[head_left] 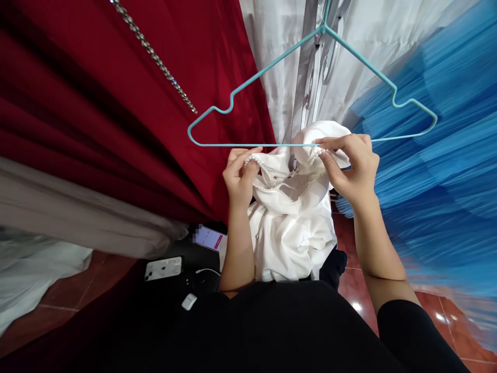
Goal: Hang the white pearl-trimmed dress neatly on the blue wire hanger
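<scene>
- Head view, clock dial centred on the white garment [295, 243]: garment lies near mid-picture, a little right, bunched in front of the wearer's black top [287, 326]; whether it rests on the lap cannot be told.
- Garment's beaded edge [279, 191] loops around a gap in the cloth.
- Left hand [239, 176], between nine and ten o'clock: thumb and fingers pinched together on the beaded edge, other fingers curled.
- Right hand [355, 163], two o'clock: thumb and forefinger pinching the edge, remaining fingers bent. Fingertips overlap the hanger's lower bar; cannot tell if they grip it.
- Turquoise hanger [279, 145], twelve o'clock: lower bar passes just above the left fingertips.
- Red cloth [217, 77], eleven o'clock; glittering strand [155, 57] against it, between ten and eleven.
- Blue ruffled fabric [427, 176], three o'clock, blurred.
- Eight o'clock, on a dark surface: white phone [163, 268] and small white case [189, 301]. Lit phone [209, 238] nearer the left forearm, between eight and nine.
- Red floor tiles [363, 290], between four and five o'clock.
</scene>
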{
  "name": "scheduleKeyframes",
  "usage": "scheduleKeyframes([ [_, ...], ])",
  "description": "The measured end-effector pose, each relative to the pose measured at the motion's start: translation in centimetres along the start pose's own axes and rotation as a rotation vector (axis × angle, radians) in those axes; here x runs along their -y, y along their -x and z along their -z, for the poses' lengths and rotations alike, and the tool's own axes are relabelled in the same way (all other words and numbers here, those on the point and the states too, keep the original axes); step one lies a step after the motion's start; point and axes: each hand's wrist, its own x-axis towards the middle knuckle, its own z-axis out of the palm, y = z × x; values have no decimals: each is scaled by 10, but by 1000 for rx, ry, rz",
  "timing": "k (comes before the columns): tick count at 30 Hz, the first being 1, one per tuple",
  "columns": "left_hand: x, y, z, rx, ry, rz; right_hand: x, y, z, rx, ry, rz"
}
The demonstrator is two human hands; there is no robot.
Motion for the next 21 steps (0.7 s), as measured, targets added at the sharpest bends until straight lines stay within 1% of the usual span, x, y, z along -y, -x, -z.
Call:
scheduleKeyframes([
  [1, 2, -1, 8, -39, -50, 13, 1, 0, 0, -11, -9, -9],
  [3, 3, -8, 22, -152, -78, 53, 3, -1, 2, -24, -11, -17],
  [5, 2, -19, 34, -277, -81, 43, 4, -2, 6, -5, 10, -27],
  [8, -2, -43, 49, -429, -82, -122, 6, -3, 14, 73, 26, -68],
  [10, -8, -60, 56, -478, -61, -219, 7, -3, 21, 107, 35, -95],
  [11, -11, -67, 58, -485, -50, -238, 8, -3, 24, 115, 45, -100],
  [13, -22, -80, 59, -449, -52, -236, 9, -3, 27, 116, 68, -100],
  [17, -51, -94, 50, -282, -114, -240, 11, -3, 26, 93, 56, -98],
  [18, -58, -95, 48, -258, -127, -247, 12, -2, 25, 86, 45, -100],
  [21, -76, -94, 50, -271, -148, -266, 14, -2, 22, 67, 33, -102],
])
